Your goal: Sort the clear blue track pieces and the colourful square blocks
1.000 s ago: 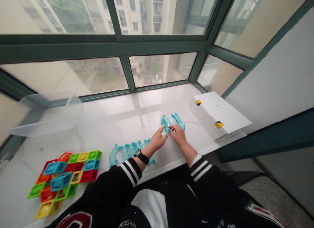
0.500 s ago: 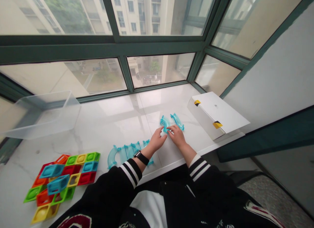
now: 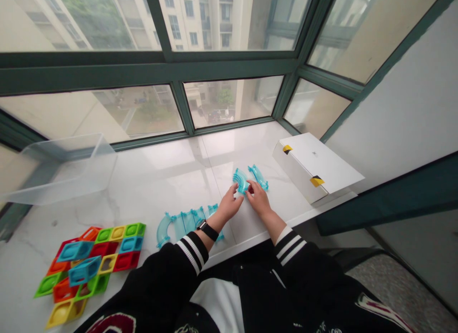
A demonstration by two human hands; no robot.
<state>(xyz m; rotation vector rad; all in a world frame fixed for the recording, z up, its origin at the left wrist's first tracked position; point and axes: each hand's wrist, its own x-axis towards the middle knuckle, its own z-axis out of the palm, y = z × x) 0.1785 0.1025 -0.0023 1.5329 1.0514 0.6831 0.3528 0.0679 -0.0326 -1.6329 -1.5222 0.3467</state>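
Observation:
A translucent blue curved track piece (image 3: 240,178) lies on the white surface, its near end between my two hands. My right hand (image 3: 258,199) has its fingertips bent in at the right side of that end and appears to pinch it. From the left, my left hand (image 3: 231,203) comes close to the same end, index finger and thumb apart. Just beyond my right hand, a second blue track piece (image 3: 258,177) lies alone. Several more blue track pieces (image 3: 184,224) lie in a row left of my left wrist, partly covered by my forearm.
Colourful plastic blocks (image 3: 95,256) form a cluster at the near left. Behind them is a clear plastic bin (image 3: 71,180). A white box (image 3: 320,166) with yellow-and-black tabs stands at the right, close to the counter's edge. Framed windows (image 3: 232,70) border the far side.
My right fingers have shifted slightly around the curved piece's near end, showing more of the piece. The left hand is almost still.

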